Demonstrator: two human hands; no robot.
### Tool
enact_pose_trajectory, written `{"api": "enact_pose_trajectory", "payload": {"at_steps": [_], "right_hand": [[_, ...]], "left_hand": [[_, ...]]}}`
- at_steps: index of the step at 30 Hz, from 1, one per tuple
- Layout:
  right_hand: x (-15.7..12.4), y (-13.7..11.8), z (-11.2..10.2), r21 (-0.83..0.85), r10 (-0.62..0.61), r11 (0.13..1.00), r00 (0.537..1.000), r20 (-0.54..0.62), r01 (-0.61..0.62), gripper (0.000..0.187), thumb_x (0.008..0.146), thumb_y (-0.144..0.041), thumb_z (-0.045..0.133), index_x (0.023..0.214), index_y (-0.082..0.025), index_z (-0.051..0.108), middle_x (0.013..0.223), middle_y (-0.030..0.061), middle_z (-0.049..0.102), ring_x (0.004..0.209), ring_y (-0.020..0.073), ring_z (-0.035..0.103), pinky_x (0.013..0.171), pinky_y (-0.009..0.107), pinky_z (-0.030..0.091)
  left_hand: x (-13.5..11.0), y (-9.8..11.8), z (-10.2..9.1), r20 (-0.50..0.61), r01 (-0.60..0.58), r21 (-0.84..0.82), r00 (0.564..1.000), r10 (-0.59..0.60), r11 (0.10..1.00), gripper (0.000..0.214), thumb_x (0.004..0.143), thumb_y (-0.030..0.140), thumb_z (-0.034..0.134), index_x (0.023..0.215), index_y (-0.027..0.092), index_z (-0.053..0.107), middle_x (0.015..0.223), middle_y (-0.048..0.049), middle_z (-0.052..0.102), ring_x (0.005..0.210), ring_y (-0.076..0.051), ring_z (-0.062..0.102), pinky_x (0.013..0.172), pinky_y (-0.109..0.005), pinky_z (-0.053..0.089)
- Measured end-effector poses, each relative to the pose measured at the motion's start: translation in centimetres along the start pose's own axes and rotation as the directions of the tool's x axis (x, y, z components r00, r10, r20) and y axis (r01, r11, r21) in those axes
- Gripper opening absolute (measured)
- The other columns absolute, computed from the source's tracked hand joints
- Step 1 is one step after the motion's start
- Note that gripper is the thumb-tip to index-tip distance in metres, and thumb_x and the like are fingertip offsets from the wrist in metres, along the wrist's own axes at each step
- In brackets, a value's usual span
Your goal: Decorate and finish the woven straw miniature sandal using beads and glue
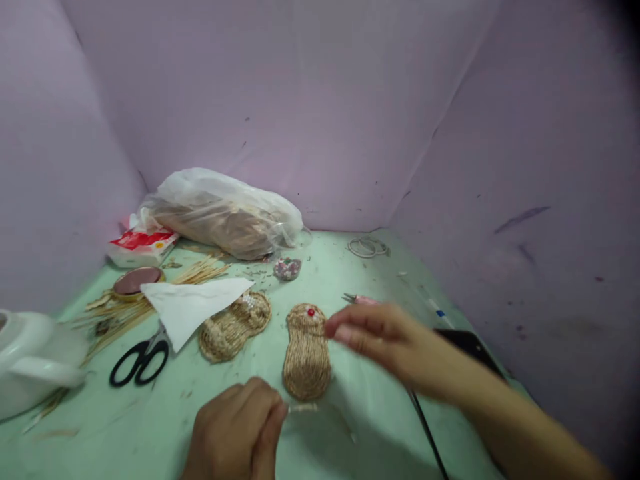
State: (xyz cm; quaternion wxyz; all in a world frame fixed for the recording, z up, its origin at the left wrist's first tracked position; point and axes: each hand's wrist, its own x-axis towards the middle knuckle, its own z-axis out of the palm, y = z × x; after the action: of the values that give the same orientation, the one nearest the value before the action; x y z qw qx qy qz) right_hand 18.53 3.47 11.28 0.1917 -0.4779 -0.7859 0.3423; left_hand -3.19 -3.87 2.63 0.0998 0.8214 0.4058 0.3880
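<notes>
A small woven straw sandal sole [306, 357] with a red bead near its top lies flat on the green table [350, 427]. My left hand [237, 430] is closed just below it, pinching a short piece of straw [303, 407] that touches the sole's lower end. My right hand [383, 337] hovers beside the sole's upper right, blurred, with fingers pressed together at the tips; I cannot make out anything in them. A second straw sandal [234, 327] with a strap lies to the left.
Black scissors [140, 360], a white paper sheet [193, 303] and loose straw stalks [150, 293] lie at left. A plastic bag of straw [223, 213] sits at the back. A white pot [30, 360] stands far left. Pink snips [360, 299], a black device [467, 343] and purple walls surround.
</notes>
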Motion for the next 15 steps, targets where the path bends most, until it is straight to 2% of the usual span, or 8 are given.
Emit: {"api": "enact_pose_trajectory", "payload": {"at_steps": [1,3,4,6,7,9,12,15], "right_hand": [[-1.4,-0.7,2.1,0.048,-0.021,0.999,0.999,-0.048,0.023,0.024,0.080,-0.037,0.054,0.096,-0.022,0.066,0.096,0.0060,0.069,0.089,0.0210,0.061,0.078,0.033,0.046],[-3.3,-1.1,5.8,0.066,-0.076,0.994,0.991,-0.110,0.084,0.039,0.071,-0.032,0.065,0.108,-0.020,0.060,0.105,0.0092,0.064,0.093,0.0230,0.059,0.080,0.034,0.045],[-3.7,-0.9,7.1,0.087,-0.105,0.990,0.990,-0.091,0.113,0.036,0.072,-0.028,0.064,0.107,-0.019,0.060,0.100,0.0090,0.065,0.088,0.0213,0.059,0.077,0.032,0.045],[-3.8,-0.2,8.9,0.143,-0.092,0.984,0.991,-0.100,0.105,0.017,0.077,-0.023,0.057,0.091,-0.017,0.065,0.079,0.0045,0.066,0.071,0.0159,0.058,0.065,0.026,0.044],[-3.8,0.2,9.3,0.183,-0.069,0.979,0.991,-0.111,0.089,0.013,0.079,-0.022,0.054,0.083,-0.016,0.065,0.068,0.0019,0.063,0.062,0.0135,0.055,0.060,0.024,0.042],[-3.6,0.6,9.6,0.270,-0.032,0.961,0.992,-0.122,0.065,0.018,0.080,-0.023,0.051,0.070,-0.016,0.064,0.055,-0.0021,0.054,0.052,0.0102,0.046,0.051,0.021,0.036],[-3.7,0.8,9.4,0.361,-0.013,0.931,0.993,-0.114,0.053,0.022,0.079,-0.025,0.051,0.063,-0.015,0.062,0.051,-0.0038,0.049,0.049,0.0086,0.040,0.048,0.020,0.031],[-3.8,0.9,9.3,0.395,0.039,0.919,0.993,-0.115,0.010,0.024,0.078,-0.025,0.052,0.060,-0.014,0.062,0.050,-0.0041,0.047,0.048,0.0080,0.038,0.047,0.021,0.030]], "left_hand": [[0.2,0.1,0.1,-0.011,0.100,0.008,0.995,-0.100,0.995,0.017,0.083,0.014,0.044,0.068,0.020,0.050,0.057,0.0004,0.051,0.051,-0.013,0.050,0.047,-0.025,0.039],[0.7,0.6,0.3,-0.027,0.228,-0.008,0.973,-0.229,0.974,0.022,0.084,0.017,0.042,0.062,0.019,0.047,0.053,0.0022,0.046,0.047,-0.011,0.047,0.046,-0.024,0.035],[0.9,1.0,0.4,-0.003,0.272,-0.020,0.962,-0.272,0.962,0.024,0.084,0.019,0.041,0.061,0.019,0.047,0.053,0.0023,0.046,0.047,-0.011,0.046,0.047,-0.024,0.035],[1.2,1.6,0.6,0.049,0.346,-0.061,0.938,-0.343,0.936,0.027,0.084,0.024,0.041,0.059,0.019,0.046,0.052,0.0026,0.045,0.049,-0.011,0.045,0.048,-0.023,0.033],[1.4,1.9,0.7,0.076,0.383,-0.094,0.923,-0.377,0.919,0.029,0.084,0.027,0.041,0.057,0.019,0.044,0.051,0.0030,0.043,0.049,-0.011,0.043,0.048,-0.023,0.033],[1.5,2.2,0.8,0.114,0.466,-0.187,0.885,-0.452,0.865,0.032,0.085,0.032,0.040,0.055,0.019,0.042,0.049,0.0041,0.038,0.048,-0.011,0.039,0.046,-0.023,0.031],[1.6,2.3,0.8,0.146,0.547,-0.333,0.835,-0.531,0.768,0.033,0.086,0.037,0.039,0.061,0.018,0.047,0.052,0.0041,0.041,0.046,-0.009,0.037,0.044,-0.022,0.030],[1.6,2.3,0.7,0.133,0.555,-0.373,0.825,-0.549,0.744,0.031,0.086,0.038,0.039,0.068,0.017,0.053,0.056,0.0027,0.047,0.046,-0.010,0.040,0.044,-0.022,0.031]]}}
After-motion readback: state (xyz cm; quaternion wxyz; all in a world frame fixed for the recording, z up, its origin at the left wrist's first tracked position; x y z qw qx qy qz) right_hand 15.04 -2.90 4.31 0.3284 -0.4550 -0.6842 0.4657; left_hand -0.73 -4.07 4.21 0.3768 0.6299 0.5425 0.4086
